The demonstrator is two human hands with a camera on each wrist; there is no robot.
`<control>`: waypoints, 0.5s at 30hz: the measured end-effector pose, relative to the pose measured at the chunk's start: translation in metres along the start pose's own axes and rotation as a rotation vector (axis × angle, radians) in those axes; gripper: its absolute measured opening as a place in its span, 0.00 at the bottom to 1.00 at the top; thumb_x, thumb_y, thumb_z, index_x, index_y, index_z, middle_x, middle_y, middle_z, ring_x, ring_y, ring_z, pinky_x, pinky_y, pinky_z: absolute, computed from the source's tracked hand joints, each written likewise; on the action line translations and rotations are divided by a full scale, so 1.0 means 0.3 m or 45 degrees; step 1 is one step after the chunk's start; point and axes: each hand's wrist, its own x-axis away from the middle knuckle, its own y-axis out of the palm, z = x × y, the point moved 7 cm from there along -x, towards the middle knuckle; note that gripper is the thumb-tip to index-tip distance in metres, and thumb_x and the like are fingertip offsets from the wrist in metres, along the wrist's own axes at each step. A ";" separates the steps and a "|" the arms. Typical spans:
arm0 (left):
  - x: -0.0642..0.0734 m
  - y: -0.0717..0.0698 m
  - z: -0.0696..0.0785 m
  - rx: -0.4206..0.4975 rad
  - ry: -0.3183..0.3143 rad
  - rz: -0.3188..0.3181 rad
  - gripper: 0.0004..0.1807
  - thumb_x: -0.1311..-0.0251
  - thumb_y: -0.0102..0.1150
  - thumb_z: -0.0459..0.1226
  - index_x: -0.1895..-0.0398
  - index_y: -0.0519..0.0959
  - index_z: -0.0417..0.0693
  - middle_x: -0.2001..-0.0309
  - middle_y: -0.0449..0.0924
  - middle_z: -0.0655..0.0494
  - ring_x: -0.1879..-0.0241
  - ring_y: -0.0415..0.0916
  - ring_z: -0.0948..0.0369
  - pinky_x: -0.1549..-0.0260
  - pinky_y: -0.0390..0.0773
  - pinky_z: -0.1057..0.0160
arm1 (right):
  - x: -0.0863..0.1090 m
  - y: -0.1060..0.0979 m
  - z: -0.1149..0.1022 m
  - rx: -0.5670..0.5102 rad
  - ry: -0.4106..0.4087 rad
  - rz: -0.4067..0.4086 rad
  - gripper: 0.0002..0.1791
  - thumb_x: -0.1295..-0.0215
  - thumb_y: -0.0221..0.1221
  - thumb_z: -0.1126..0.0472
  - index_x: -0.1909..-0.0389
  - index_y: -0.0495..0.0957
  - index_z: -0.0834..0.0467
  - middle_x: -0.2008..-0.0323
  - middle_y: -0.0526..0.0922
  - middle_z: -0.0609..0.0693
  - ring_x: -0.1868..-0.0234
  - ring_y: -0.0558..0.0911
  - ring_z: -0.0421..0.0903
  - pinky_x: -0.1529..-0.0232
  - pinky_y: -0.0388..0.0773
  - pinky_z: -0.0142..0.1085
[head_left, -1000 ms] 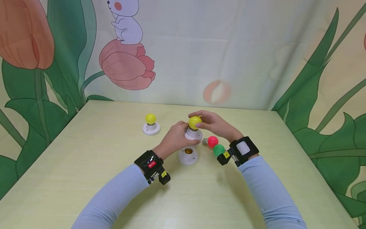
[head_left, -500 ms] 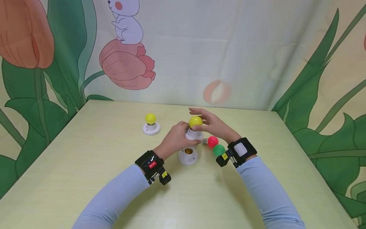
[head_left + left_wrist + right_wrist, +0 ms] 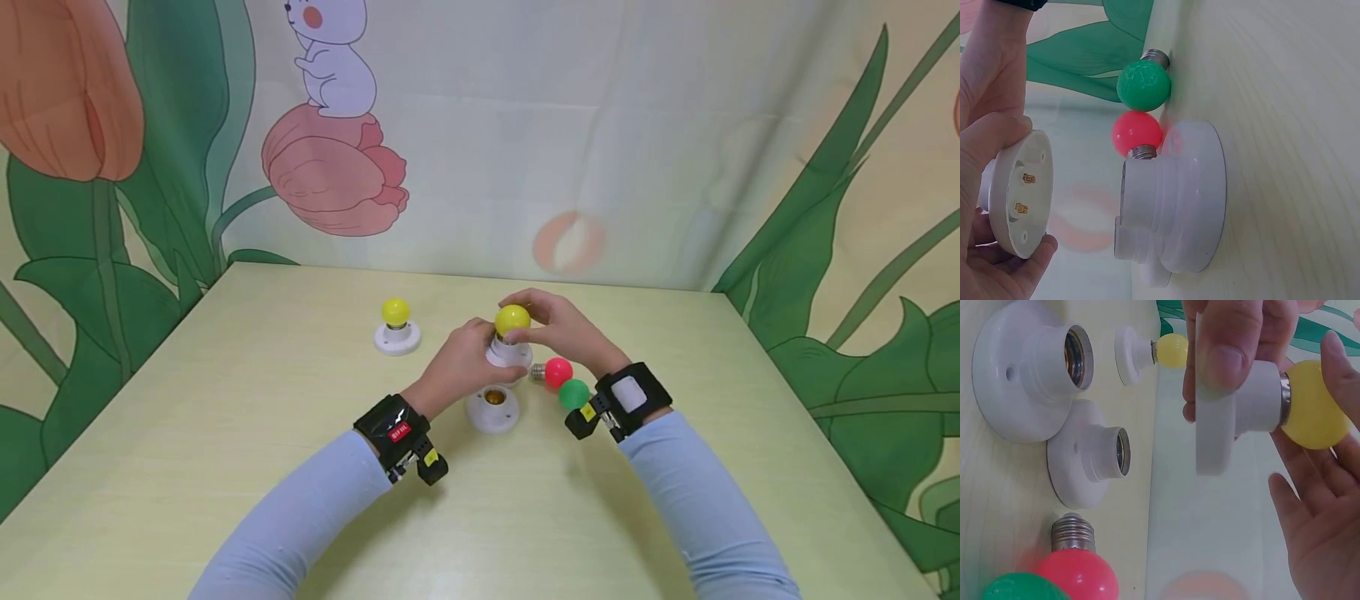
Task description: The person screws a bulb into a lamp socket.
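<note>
My left hand [image 3: 474, 360] grips a white lamp holder [image 3: 1216, 434] by its round base, raised off the table. The underside of that base, with two brass contacts, faces the left wrist camera. In the holder's mouth sits a yellow bulb [image 3: 512, 318], with a thin band of its metal cap showing in the right wrist view. Fingers and thumb of my right hand [image 3: 562, 327] are curled round the yellow globe. Below the left hand a white lamp holder [image 3: 494, 422] with a bare socket stands on the table. Another bare lamp holder [image 3: 1079, 465] stands beyond it, hidden in the head view.
A red bulb [image 3: 558, 372] lies on the table right of the holders, against a green bulb [image 3: 574, 392]. Further left stands another lamp holder [image 3: 397, 343] with a yellow bulb [image 3: 395, 312] in it. A printed curtain [image 3: 480, 167] hangs behind the table.
Half a second ago the right fingers were spread away from the yellow bulb; now they are back round it. The left hand and its lamp holder have hardly moved.
</note>
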 end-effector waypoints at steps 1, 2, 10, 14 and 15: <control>0.001 0.002 0.001 0.005 -0.001 -0.004 0.33 0.58 0.66 0.55 0.52 0.71 0.46 0.59 0.71 0.55 0.63 0.70 0.62 0.69 0.78 0.64 | 0.000 -0.003 0.003 0.023 0.016 0.029 0.24 0.48 0.65 0.54 0.49 0.71 0.53 0.52 0.74 0.48 0.45 0.69 0.44 0.41 0.63 0.48; 0.001 0.004 0.001 0.006 -0.002 -0.006 0.33 0.58 0.66 0.55 0.53 0.71 0.46 0.59 0.71 0.55 0.63 0.70 0.62 0.69 0.78 0.65 | -0.001 -0.004 0.007 0.042 0.032 0.052 0.25 0.50 0.66 0.52 0.51 0.71 0.53 0.53 0.75 0.48 0.45 0.69 0.44 0.41 0.62 0.48; -0.001 0.008 0.003 -0.014 0.020 -0.001 0.32 0.58 0.66 0.55 0.52 0.71 0.47 0.58 0.71 0.56 0.62 0.71 0.62 0.68 0.78 0.64 | 0.012 0.011 -0.038 -0.044 -0.014 -0.059 0.26 0.42 0.61 0.57 0.42 0.66 0.54 0.48 0.72 0.51 0.45 0.69 0.45 0.41 0.63 0.47; -0.004 0.001 0.006 -0.024 0.030 0.015 0.32 0.58 0.66 0.54 0.52 0.71 0.48 0.58 0.71 0.56 0.62 0.71 0.62 0.66 0.78 0.62 | 0.033 0.026 -0.099 -0.138 -0.081 -0.202 0.27 0.36 0.52 0.64 0.36 0.59 0.55 0.40 0.67 0.55 0.42 0.66 0.45 0.41 0.63 0.46; -0.005 0.002 0.005 -0.025 0.028 0.015 0.32 0.58 0.66 0.54 0.52 0.71 0.48 0.58 0.71 0.56 0.62 0.70 0.62 0.66 0.78 0.62 | 0.037 0.027 -0.108 -0.141 -0.088 -0.214 0.26 0.35 0.51 0.65 0.36 0.59 0.57 0.40 0.66 0.56 0.42 0.66 0.45 0.41 0.63 0.46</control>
